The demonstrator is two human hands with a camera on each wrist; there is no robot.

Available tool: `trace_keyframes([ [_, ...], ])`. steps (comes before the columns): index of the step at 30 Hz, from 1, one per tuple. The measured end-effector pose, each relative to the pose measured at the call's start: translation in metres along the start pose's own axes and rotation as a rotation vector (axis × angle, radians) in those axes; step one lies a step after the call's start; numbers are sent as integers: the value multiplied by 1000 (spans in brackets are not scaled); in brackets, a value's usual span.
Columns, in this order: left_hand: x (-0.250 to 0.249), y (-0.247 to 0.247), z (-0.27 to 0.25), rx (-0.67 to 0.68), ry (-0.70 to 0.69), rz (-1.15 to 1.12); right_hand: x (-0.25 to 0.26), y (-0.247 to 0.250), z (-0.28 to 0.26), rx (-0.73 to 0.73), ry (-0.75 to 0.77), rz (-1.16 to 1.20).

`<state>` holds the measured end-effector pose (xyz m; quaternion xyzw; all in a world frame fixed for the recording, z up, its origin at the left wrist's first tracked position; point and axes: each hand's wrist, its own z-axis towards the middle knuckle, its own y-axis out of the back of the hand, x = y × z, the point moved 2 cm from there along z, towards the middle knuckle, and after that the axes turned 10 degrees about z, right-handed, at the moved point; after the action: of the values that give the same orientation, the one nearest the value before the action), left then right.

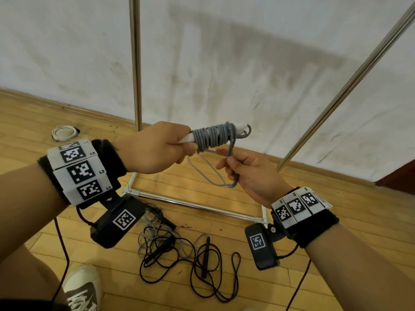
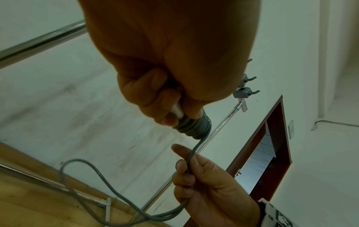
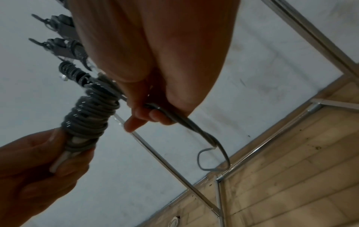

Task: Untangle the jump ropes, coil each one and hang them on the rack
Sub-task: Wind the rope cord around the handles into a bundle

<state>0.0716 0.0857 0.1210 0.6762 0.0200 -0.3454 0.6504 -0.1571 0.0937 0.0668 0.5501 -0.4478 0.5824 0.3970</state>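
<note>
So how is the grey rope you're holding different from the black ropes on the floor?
The grey rope is wound in tight turns around its white handles, gripped by the left hand, with the right hand holding its loose tail. The black ropes lie tangled in loose loops on the wooden floor, untouched, with black handles. Both are thin jump ropes, not yet hung.

Head view looks down; wrist views (close, perhaps upward) share both hands.
</note>
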Motion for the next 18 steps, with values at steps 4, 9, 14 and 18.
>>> trace_keyframes([
  [4, -1, 3, -3, 116, -54, -78, -2, 15, -2, -13, -94, -110],
  [9, -4, -2, -6, 212, -112, -32, -9, 26, -3, 39, -80, -325],
  [14, -6, -3, -7, 294, -142, -49, -11, 31, -3, 148, -80, -419],
  [18, -11, -14, -8, 421, -147, 22, -10, 39, 2, 142, -23, -728],
])
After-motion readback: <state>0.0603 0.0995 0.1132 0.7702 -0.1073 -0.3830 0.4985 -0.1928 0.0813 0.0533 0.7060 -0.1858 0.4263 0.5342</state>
